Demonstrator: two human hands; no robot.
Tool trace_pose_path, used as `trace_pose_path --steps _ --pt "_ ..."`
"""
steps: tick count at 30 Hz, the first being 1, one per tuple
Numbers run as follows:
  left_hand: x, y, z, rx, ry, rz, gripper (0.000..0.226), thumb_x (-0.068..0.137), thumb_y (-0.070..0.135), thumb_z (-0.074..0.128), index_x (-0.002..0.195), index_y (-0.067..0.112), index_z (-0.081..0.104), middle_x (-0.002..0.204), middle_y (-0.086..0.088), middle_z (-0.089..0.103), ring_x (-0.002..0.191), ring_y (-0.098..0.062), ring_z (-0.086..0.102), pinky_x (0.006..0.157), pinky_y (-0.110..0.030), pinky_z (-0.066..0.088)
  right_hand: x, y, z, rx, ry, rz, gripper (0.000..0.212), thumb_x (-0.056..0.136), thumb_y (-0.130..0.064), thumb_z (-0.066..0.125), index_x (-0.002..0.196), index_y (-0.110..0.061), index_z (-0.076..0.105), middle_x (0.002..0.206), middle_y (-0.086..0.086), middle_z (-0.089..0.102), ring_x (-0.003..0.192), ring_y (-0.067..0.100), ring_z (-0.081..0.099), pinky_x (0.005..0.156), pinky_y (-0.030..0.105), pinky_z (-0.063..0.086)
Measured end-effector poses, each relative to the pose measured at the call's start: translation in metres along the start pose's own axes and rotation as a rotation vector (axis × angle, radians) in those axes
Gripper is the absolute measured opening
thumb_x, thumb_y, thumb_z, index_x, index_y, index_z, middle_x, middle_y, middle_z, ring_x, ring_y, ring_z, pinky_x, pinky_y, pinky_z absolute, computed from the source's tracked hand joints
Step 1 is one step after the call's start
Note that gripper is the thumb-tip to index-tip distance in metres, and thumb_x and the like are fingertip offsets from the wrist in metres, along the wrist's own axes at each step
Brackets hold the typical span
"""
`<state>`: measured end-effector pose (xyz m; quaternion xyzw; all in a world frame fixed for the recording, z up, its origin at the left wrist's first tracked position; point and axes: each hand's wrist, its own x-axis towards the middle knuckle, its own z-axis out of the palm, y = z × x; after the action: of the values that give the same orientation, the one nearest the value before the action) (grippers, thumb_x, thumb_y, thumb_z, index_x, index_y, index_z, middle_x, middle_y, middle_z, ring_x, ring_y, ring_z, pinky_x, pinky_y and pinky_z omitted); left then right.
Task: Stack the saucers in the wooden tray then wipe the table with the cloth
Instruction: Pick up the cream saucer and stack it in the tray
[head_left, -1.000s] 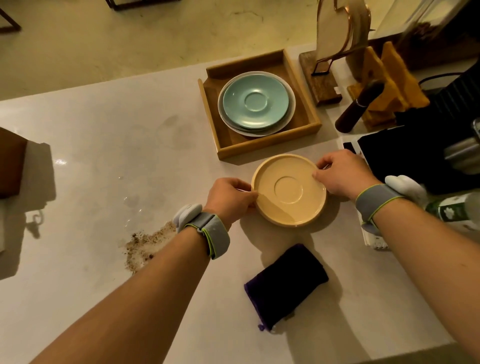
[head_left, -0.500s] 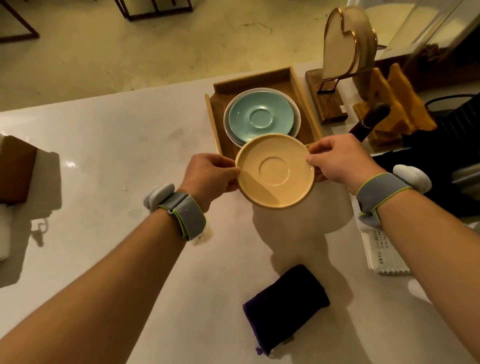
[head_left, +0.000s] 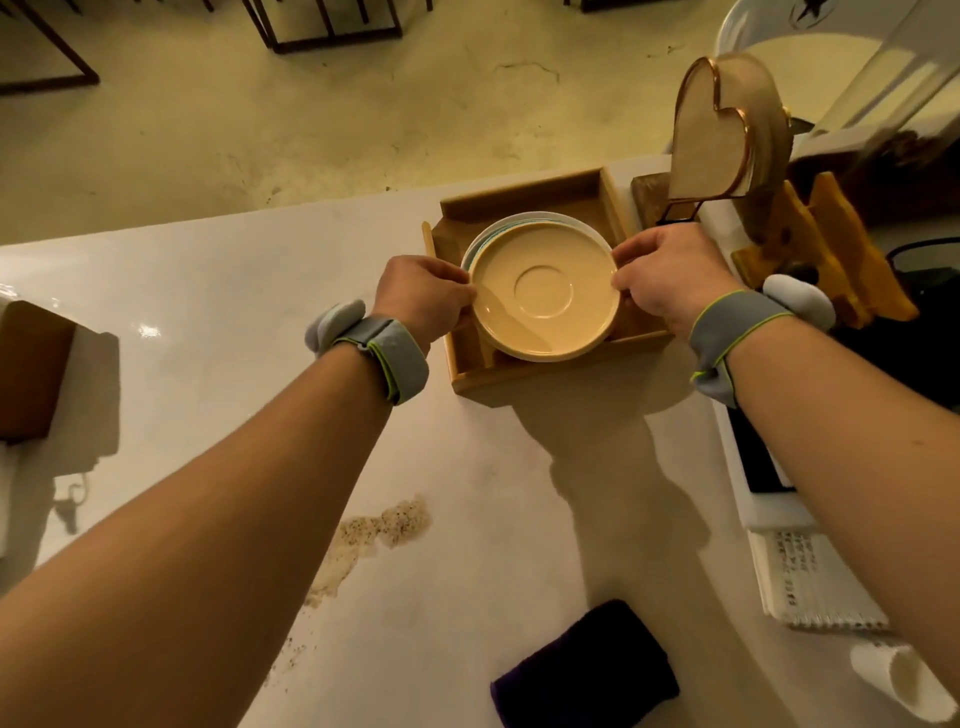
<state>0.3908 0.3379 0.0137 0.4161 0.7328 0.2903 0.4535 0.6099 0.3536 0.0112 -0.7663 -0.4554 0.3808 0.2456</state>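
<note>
I hold a cream-yellow saucer (head_left: 544, 290) by its rim, my left hand (head_left: 423, 299) on its left edge and my right hand (head_left: 670, 275) on its right edge. It hovers over the wooden tray (head_left: 524, 195), right above the white and teal saucers (head_left: 480, 240) stacked there, which show only as a thin crescent at the upper left. A dark purple cloth (head_left: 584, 670) lies folded on the white table (head_left: 208, 291) near the front edge. A patch of brown crumbs (head_left: 374, 535) is spread on the table between my arms.
A heart-shaped ornament on a wooden base (head_left: 719, 135) stands just right of the tray, with yellow wooden blocks (head_left: 821, 249) beyond it. A brown box (head_left: 31, 364) sits at the left edge. Papers (head_left: 810, 582) and a white cup (head_left: 904, 680) lie at the right.
Both hands lifted the cream saucer off the table and carried it away from me, from in front of the tray to directly over the stacked saucers inside it.
</note>
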Motion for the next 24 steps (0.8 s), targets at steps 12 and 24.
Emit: trace_pose_path --steps 12,24 --pt "0.029 -0.004 0.006 0.004 0.03 0.013 0.017 0.082 0.014 0.074 0.073 0.025 0.066 0.084 -0.001 0.069 0.073 -0.015 0.068 0.059 -0.025 0.059 0.023 -0.008 0.007 -0.112 0.011 -0.004 0.024 0.076 -0.006 0.07 0.067 -0.028 0.066 0.091 0.003 0.07 0.085 0.023 0.067 0.075 0.038 0.059" --pt "0.025 -0.007 0.004 0.018 0.042 0.046 0.007 0.085 0.02 0.072 0.08 0.022 0.068 0.085 -0.002 0.07 0.074 -0.015 0.07 0.069 -0.031 0.061 0.025 -0.005 0.007 -0.151 0.031 -0.069 0.02 0.081 -0.014 0.069 0.098 -0.024 0.072 0.106 0.004 0.07 0.092 0.021 0.065 0.081 0.034 0.055"
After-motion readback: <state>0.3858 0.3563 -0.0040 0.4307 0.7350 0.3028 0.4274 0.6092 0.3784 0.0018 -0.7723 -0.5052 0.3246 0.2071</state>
